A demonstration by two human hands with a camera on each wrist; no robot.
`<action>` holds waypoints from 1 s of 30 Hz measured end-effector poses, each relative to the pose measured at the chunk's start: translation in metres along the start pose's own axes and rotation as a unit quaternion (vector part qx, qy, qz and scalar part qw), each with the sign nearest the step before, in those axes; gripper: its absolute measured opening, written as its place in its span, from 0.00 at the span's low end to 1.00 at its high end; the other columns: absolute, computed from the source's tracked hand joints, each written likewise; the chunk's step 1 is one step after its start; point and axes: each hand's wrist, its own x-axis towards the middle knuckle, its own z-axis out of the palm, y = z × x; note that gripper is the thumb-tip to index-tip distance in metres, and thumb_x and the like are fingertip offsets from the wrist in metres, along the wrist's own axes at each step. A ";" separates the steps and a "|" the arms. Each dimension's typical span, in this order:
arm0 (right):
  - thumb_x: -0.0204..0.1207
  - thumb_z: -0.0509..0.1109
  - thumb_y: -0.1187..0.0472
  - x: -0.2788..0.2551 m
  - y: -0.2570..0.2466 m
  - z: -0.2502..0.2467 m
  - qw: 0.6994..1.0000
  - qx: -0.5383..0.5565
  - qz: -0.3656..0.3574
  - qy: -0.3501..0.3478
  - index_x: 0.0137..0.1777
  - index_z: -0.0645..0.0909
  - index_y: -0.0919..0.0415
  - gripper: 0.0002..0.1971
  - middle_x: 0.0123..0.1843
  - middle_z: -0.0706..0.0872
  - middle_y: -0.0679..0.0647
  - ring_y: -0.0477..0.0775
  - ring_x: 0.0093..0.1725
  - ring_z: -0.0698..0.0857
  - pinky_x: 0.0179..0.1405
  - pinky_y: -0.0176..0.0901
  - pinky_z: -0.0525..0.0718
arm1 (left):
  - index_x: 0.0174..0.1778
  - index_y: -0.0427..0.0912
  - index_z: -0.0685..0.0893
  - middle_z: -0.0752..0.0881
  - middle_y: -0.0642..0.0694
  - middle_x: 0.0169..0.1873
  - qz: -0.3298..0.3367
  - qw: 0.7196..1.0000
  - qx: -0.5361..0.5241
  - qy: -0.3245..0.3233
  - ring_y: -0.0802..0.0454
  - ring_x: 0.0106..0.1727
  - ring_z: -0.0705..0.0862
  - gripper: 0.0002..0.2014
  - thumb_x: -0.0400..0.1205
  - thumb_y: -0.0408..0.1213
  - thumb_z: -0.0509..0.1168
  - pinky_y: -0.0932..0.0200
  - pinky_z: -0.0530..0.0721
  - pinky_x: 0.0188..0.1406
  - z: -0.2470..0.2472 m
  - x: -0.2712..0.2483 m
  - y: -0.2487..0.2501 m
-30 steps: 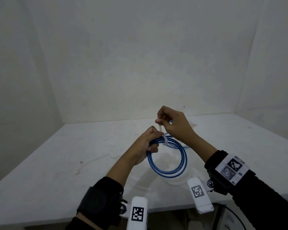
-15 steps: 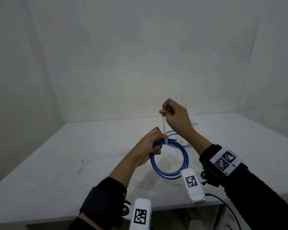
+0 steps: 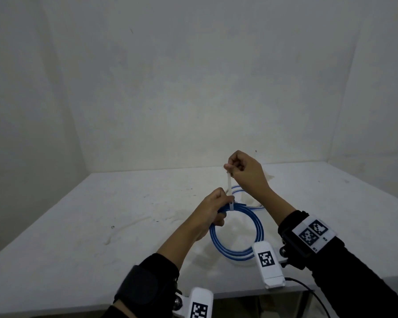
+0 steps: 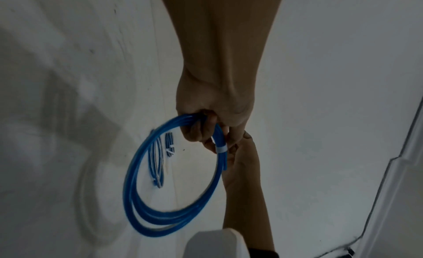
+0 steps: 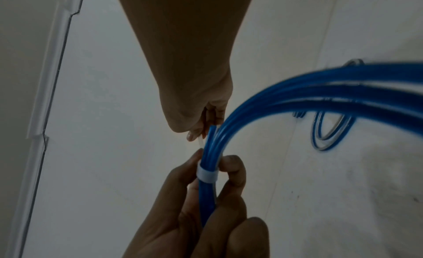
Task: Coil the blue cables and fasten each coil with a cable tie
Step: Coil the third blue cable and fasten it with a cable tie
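Blue cable coil hangs above the worktop, gripped by the left hand; the right hand pinches the cable tie tail, cinching. Another tied coil lies finished; 1 loop looks untied.

White table (scuffed), bare walls

A bare, purpose-made recording corner is shown rather than a home or shop. A plain white table, scuffed and stained, is set into a corner formed by unpainted pale walls, with no furniture or decoration to be seen. Black wrist straps carrying white camera housings printed with square coded markers are worn on both arms, which marks the place as a data-collection or lab setup.
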 end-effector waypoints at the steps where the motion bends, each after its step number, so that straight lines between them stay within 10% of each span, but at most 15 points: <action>1: 0.76 0.72 0.65 -0.002 0.002 0.001 1.000 -0.005 0.005 -0.002 0.39 0.78 0.61 0.07 0.37 0.85 0.64 0.52 0.35 0.80 0.34 0.32 0.77 | 0.36 0.43 0.66 0.69 0.51 0.22 -0.007 1.000 0.002 -0.008 0.56 0.22 0.58 0.13 0.85 0.38 0.59 0.62 0.61 0.24 0.001 -0.001 -0.001; 7: 0.76 0.73 0.66 -0.012 0.013 0.003 0.998 0.033 0.048 -0.023 0.39 0.78 0.62 0.07 0.31 0.84 0.54 0.50 0.29 0.83 0.34 0.39 0.84 | 0.39 0.42 0.69 0.67 0.48 0.24 -0.025 0.999 0.024 -0.015 0.56 0.21 0.59 0.12 0.85 0.41 0.60 0.63 0.63 0.24 0.000 -0.004 -0.012; 14: 0.78 0.73 0.65 -0.002 0.005 -0.019 0.989 0.125 0.080 0.003 0.46 0.79 0.71 0.08 0.37 0.83 0.64 0.51 0.27 0.85 0.26 0.39 0.87 | 0.56 0.40 0.86 0.89 0.51 0.40 0.004 0.998 -0.055 -0.023 0.58 0.30 0.77 0.09 0.83 0.37 0.64 0.61 0.79 0.37 -0.020 -0.002 -0.014; 21: 0.78 0.73 0.65 0.000 0.017 -0.048 0.963 0.218 0.140 0.075 0.47 0.78 0.70 0.08 0.42 0.83 0.71 0.60 0.32 0.87 0.29 0.41 0.89 | 0.56 0.42 0.88 0.89 0.50 0.42 0.015 0.997 -0.064 0.029 0.54 0.41 0.85 0.10 0.81 0.37 0.67 0.55 0.87 0.52 -0.057 0.003 -0.015; 30: 0.74 0.75 0.60 -0.010 0.032 -0.060 0.983 -0.104 0.100 -0.110 0.48 0.84 0.55 0.05 0.46 0.89 0.48 0.47 0.44 0.86 0.43 0.33 0.80 | 0.53 0.39 0.89 0.82 0.50 0.33 0.066 0.981 0.174 0.047 0.57 0.27 0.72 0.10 0.82 0.38 0.66 0.67 0.71 0.27 -0.066 0.028 0.019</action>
